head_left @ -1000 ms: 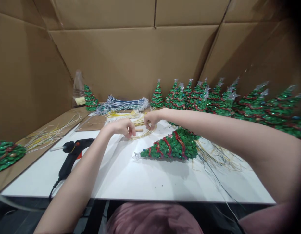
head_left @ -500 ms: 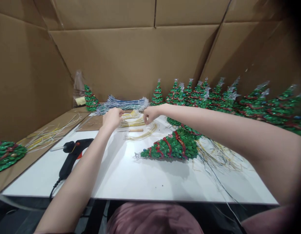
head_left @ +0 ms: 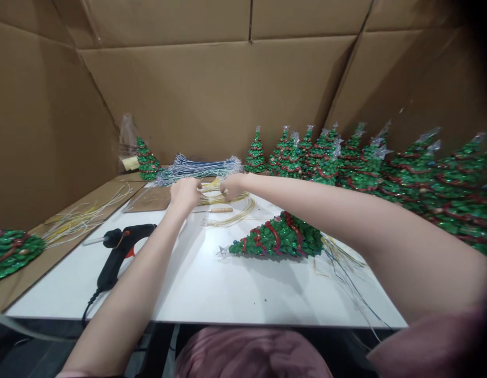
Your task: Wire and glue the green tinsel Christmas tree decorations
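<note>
Both my hands reach to the far middle of the white table, over a bundle of thin yellow wires (head_left: 215,199). My left hand (head_left: 186,191) is at the bundle's left end with its fingers curled in. My right hand (head_left: 232,185) bends down at the right part of the wires, fingers closed; what either hand pinches is too small to tell. Just nearer lie a wooden-handled awl (head_left: 221,210) and a curved bunch of wires (head_left: 231,220). A glittery green Christmas tree (head_left: 277,236) with red garland and a clear star lies on its side below my right forearm.
A black glue gun (head_left: 119,254) lies left of my left forearm. Several decorated trees (head_left: 322,157) stand along the back right. Blue-and-white wire bundles (head_left: 204,167) lie at the back, loose wires (head_left: 85,215) on cardboard at left. Cardboard walls (head_left: 211,100) enclose the table.
My right hand has moved left, closer to my left hand, and its forearm has come lower. My left hand has shifted slightly right. The tree lies as before.
</note>
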Demonstrator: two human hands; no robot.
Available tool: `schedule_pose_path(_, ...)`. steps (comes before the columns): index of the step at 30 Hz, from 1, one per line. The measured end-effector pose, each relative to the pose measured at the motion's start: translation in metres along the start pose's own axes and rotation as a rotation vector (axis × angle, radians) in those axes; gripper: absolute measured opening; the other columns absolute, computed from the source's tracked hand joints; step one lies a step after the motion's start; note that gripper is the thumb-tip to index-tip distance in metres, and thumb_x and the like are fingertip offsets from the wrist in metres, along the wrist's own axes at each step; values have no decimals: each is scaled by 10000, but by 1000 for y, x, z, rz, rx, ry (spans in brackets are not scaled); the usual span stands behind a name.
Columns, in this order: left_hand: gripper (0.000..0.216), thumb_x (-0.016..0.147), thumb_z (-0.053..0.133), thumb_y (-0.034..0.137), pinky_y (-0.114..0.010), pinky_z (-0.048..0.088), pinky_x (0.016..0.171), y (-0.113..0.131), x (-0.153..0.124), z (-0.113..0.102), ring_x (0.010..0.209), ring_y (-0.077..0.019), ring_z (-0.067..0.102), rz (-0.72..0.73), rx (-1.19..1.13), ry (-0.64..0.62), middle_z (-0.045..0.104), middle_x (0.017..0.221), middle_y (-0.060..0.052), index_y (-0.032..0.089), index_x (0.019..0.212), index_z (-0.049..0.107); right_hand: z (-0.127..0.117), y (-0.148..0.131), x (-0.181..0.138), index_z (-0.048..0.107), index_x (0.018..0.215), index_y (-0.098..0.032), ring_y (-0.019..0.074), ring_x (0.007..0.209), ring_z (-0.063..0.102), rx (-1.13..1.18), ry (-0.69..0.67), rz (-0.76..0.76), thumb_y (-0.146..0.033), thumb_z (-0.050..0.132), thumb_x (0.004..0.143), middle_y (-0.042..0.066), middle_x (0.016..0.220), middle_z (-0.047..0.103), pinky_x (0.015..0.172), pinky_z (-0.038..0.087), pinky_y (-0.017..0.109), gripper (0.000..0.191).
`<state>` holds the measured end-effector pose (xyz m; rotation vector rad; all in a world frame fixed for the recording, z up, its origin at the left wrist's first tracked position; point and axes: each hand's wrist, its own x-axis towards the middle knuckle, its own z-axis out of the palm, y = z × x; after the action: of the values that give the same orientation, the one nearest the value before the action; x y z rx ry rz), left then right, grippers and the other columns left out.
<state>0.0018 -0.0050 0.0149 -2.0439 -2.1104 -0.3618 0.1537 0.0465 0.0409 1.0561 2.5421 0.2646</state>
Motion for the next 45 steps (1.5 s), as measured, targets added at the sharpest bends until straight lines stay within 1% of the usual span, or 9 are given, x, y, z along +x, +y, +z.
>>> schedule_pose_path(6,267,714,554,176,-335,449,772,2,-3,-9,944,-267,620,2,-89,107,710,935,-50,242,931,695,0,-5,7,658,1131,-175,264,981,615,-7,12,1,-370,627,739,100,1093,678,703,450,294,439)
schedule_pose_path(13,298,722,507,118,-322,438,729,0,-7,-20,889,-246,620,-50,-165,329,681,906,-43,231,947,667,4,-3,6,664,1114,-175,269,972,622,20,35,28,-399,638,737,107,1080,681,677,456,291,440)
schedule_pose_path(20,267,767,500,97,-333,427,757,-3,-9,-30,806,-197,596,-70,-357,750,614,877,-49,199,978,628,6,-2,7,666,1111,-185,259,971,622,41,46,40,-407,641,742,98,1092,677,685,454,285,432)
schedule_pose_path(25,261,757,539,59,-378,411,809,-3,-15,-39,813,-191,592,-107,-429,931,617,860,-37,185,971,621,7,-2,6,667,1109,-186,253,964,624,56,50,44,-414,637,745,96,1095,676,697,456,287,431)
schedule_pose_path(30,232,748,566,63,-440,378,878,0,-20,-41,860,-213,596,-133,-461,980,619,873,-28,210,914,632,9,0,5,670,1104,-196,248,958,627,63,53,53,-418,640,739,95,1105,670,707,461,285,428)
schedule_pose_path(33,236,782,509,53,-453,359,914,-3,-20,-43,943,-226,574,-134,-525,1018,585,934,-46,206,912,633,9,0,5,679,1087,-200,248,975,623,67,49,62,-403,657,730,95,1104,671,732,461,283,412)
schedule_pose_path(37,213,842,465,98,-399,408,887,-4,-21,-47,930,-206,560,-79,-603,1113,546,962,-51,200,935,626,8,-1,5,676,1096,-195,251,987,618,93,35,68,-395,663,731,102,1113,668,760,459,289,417)
schedule_pose_path(42,137,807,551,110,-273,473,760,4,-21,-45,793,-135,578,49,-683,1014,598,870,-22,188,874,641,2,20,3,676,1101,-192,241,979,617,169,39,102,-335,695,705,83,1079,682,788,453,288,421)
schedule_pose_path(45,96,785,591,136,-248,490,724,9,-18,-41,760,-117,599,101,-763,938,632,843,-16,177,853,644,-6,44,-7,701,1038,-160,245,948,612,237,81,172,-294,644,756,97,1027,686,780,450,294,318)
